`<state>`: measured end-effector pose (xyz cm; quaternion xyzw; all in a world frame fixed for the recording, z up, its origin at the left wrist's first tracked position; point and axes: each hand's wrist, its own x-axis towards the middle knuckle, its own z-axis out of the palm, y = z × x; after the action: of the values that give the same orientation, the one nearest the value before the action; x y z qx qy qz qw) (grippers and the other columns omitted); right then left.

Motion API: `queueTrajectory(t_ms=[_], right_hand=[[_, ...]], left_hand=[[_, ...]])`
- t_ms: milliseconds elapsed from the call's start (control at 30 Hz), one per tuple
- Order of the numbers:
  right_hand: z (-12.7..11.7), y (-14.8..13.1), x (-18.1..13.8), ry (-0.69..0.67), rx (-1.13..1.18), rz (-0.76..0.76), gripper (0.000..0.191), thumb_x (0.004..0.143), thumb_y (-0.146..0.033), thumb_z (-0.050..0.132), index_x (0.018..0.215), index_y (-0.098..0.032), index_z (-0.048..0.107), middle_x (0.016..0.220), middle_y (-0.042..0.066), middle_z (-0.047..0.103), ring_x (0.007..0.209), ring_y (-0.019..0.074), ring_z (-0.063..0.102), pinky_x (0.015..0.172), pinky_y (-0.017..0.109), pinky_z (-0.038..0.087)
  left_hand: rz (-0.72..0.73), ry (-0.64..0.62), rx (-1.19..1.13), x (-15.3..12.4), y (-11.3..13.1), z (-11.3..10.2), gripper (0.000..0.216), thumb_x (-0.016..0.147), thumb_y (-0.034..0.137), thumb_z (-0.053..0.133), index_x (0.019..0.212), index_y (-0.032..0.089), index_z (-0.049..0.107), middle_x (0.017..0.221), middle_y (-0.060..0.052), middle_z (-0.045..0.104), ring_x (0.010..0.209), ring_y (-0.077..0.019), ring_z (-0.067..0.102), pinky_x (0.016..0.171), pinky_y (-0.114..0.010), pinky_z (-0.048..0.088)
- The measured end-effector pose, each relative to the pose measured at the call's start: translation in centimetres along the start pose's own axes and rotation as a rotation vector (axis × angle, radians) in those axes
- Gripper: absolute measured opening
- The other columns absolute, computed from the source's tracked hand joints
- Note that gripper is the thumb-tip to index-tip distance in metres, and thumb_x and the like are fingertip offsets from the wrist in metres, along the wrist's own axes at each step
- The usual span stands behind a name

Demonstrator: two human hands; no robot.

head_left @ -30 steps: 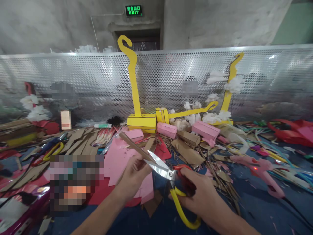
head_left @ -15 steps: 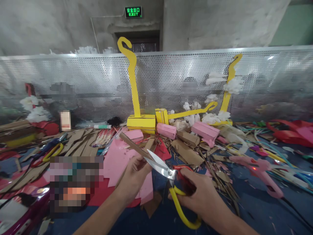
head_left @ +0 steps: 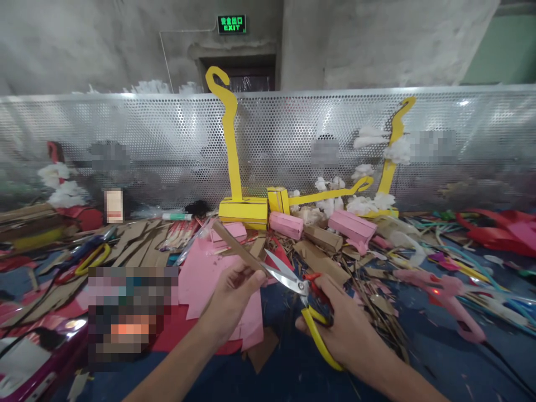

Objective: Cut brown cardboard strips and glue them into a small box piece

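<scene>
- The blue worktop (head_left: 291, 360) is showing between the left hand (head_left: 231, 293) and right hand (head_left: 341, 324); a perforated screen (head_left: 285, 128) is standing beyond.
- Pink sheets (head_left: 195, 276) are lying beneath the left hand; a pink glue gun (head_left: 454, 298) is resting right of the right hand.
- The left hand is pinching a flat brown cardboard strip (head_left: 238, 245), slanting above the sheets.
- The right hand is gripping scissors (head_left: 301, 286) by red-and-yellow handles, silvery blades standing apart near the strip.
</scene>
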<state>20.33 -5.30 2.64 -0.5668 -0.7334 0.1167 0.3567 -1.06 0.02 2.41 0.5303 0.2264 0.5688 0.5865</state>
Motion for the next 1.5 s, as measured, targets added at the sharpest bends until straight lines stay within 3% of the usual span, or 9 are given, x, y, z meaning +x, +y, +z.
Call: queueTrajectory(t_ms=[200, 533, 667, 833, 1167, 1500], right_hand=[[0.1, 0.2, -0.3, -0.045, 0.019, -0.073, 0.029, 0.077, -0.031, 0.076, 0.094, -0.022, 0.054, 0.093, 0.005, 0.062, 0.081, 0.0226, 0.059, 0.071, 0.032, 0.048], [0.4, 1.0, -0.1, 0.0, 0.002, -0.106, 0.027, 0.072, -0.026, 0.077, 0.09, -0.022, 0.057, 0.088, 0.003, 0.063, 0.077, 0.0215, 0.061, 0.068, 0.03, 0.048], [0.7, 1.2, -0.2, -0.002, -0.018, -0.087, 0.03, 0.069, -0.028, 0.079, 0.09, -0.022, 0.058, 0.086, 0.004, 0.066, 0.075, 0.0219, 0.062, 0.066, 0.03, 0.048], [0.9, 1.4, -0.4, -0.007, -0.07, -0.072, 0.027, 0.071, -0.035, 0.078, 0.082, -0.022, 0.057, 0.068, -0.001, 0.063, 0.062, 0.0188, 0.058, 0.056, 0.027, 0.043], [0.7, 0.9, -0.4, -0.039, -0.079, -0.06, 0.034, 0.068, -0.04, 0.084, 0.081, -0.02, 0.059, 0.067, -0.002, 0.063, 0.059, 0.0166, 0.052, 0.055, 0.026, 0.037], [0.4, 0.8, -0.5, -0.056, -0.067, -0.061, 0.035, 0.07, -0.043, 0.081, 0.075, -0.021, 0.055, 0.063, -0.005, 0.055, 0.057, 0.0139, 0.043, 0.054, 0.024, 0.032]], left_hand=[[0.03, -0.012, 0.03, 0.2, -0.4, -0.4, 0.007, 0.085, 0.025, 0.075, 0.088, 0.019, 0.073, 0.081, -0.001, 0.07, 0.077, -0.0138, 0.062, 0.078, -0.027, 0.05], [0.055, -0.079, 0.095, -0.2, -0.2, -0.3, 0.008, 0.086, 0.025, 0.073, 0.091, 0.019, 0.073, 0.092, -0.004, 0.074, 0.084, -0.018, 0.066, 0.08, -0.029, 0.05], [0.072, -0.036, 0.131, -0.2, 0.0, -0.2, 0.011, 0.083, 0.026, 0.077, 0.091, 0.019, 0.073, 0.091, -0.003, 0.074, 0.084, -0.017, 0.066, 0.079, -0.026, 0.05], [0.061, -0.011, 0.158, -0.4, 0.2, -0.1, 0.013, 0.082, 0.028, 0.077, 0.092, 0.02, 0.075, 0.091, -0.003, 0.076, 0.083, -0.017, 0.067, 0.078, -0.025, 0.051], [0.03, 0.038, 0.153, -0.6, -0.3, -0.4, 0.02, 0.083, 0.034, 0.077, 0.093, 0.018, 0.073, 0.092, -0.006, 0.075, 0.089, -0.0209, 0.067, 0.082, -0.031, 0.052], [0.061, -0.059, 0.122, -0.4, 0.5, -0.1, 0.014, 0.085, 0.031, 0.075, 0.088, 0.018, 0.072, 0.086, -0.003, 0.073, 0.079, -0.0148, 0.063, 0.077, -0.025, 0.05]])
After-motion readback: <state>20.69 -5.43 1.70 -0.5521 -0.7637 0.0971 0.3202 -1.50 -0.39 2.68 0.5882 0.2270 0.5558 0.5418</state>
